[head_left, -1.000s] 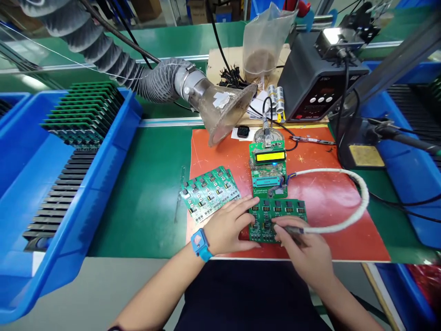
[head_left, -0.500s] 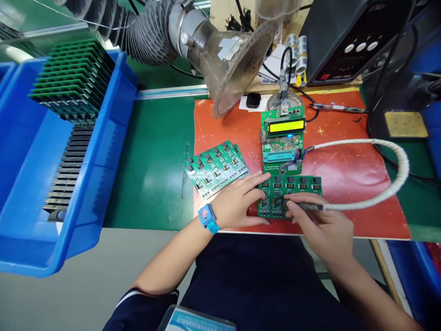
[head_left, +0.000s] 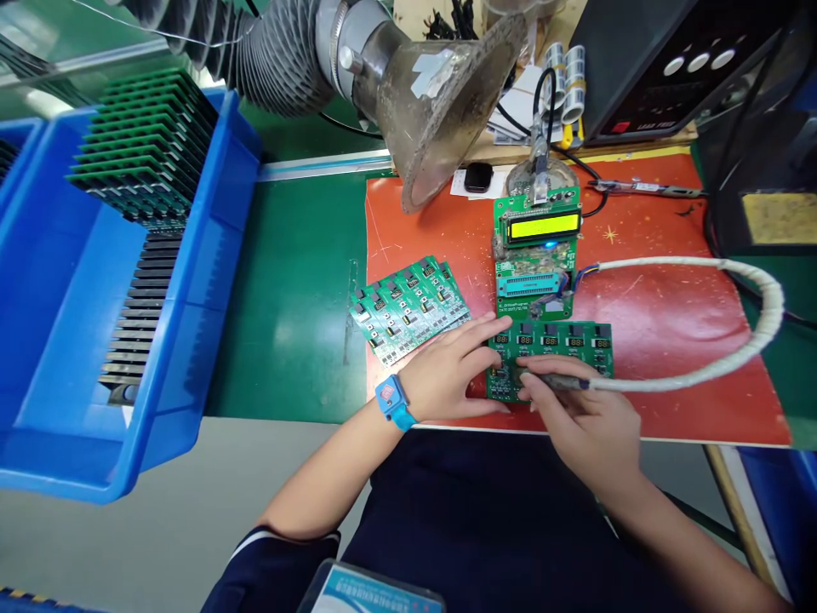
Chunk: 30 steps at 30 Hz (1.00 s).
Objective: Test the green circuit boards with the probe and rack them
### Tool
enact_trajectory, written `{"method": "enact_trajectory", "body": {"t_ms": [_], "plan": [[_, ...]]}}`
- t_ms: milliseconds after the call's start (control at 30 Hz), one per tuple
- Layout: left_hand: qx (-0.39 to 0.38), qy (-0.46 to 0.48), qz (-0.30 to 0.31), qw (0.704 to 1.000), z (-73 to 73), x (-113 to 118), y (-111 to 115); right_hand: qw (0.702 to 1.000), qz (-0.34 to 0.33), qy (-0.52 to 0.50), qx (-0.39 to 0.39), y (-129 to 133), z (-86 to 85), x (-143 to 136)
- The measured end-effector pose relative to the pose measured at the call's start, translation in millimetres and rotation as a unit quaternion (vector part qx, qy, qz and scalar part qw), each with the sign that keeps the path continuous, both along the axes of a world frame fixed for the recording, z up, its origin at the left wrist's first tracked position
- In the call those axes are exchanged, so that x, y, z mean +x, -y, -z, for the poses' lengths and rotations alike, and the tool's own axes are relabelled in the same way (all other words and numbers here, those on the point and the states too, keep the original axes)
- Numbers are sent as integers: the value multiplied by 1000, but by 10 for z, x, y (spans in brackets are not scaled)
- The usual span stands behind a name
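A green circuit board [head_left: 578,349] with a row of small digit displays lies flat on the red mat. My left hand [head_left: 456,370] has its fingers spread, with the fingertips resting on the board's left end. In my right hand [head_left: 593,417] is a pen-like probe [head_left: 558,381], held in a pinch with its tip at the left part of the board; my fingers hide the exact contact. A white-wrapped cable [head_left: 769,315] loops from the probe to a programmer board [head_left: 539,264] with a lit yellow screen, just behind. More green circuit boards [head_left: 408,311] overlap left of it.
A blue bin [head_left: 217,247] at the left holds a row of upright boards [head_left: 146,145] in a black rack. A fume extraction hood [head_left: 440,111] hangs over the mat's back edge. A black soldering station [head_left: 664,77], tweezers [head_left: 651,188] and a sponge [head_left: 782,217] are at the right.
My right hand has moved the probe a little left along the board. My left hand stays on the board's left end. The whole view has shifted slightly.
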<state>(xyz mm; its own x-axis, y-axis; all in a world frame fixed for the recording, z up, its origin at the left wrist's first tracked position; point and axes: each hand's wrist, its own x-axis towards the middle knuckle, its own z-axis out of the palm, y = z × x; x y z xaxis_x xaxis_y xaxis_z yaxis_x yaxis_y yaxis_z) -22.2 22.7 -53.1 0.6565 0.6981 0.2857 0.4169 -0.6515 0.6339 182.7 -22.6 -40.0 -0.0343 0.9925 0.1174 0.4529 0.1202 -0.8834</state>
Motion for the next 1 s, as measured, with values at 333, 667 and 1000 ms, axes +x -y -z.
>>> {"method": "enact_trajectory", "body": {"t_ms": [333,667,1000], "plan": [[-16,2,-3,1000,37,-3,-1,993,-21,86,81,-60,-28,-53],[-13,-3,-2,1000,7,-4,-2,989,-18,66,134,-108,-4,-96],[1,15,-7,1000,46,2,-2,994,-25,38,100,-103,-1,-42]]}}
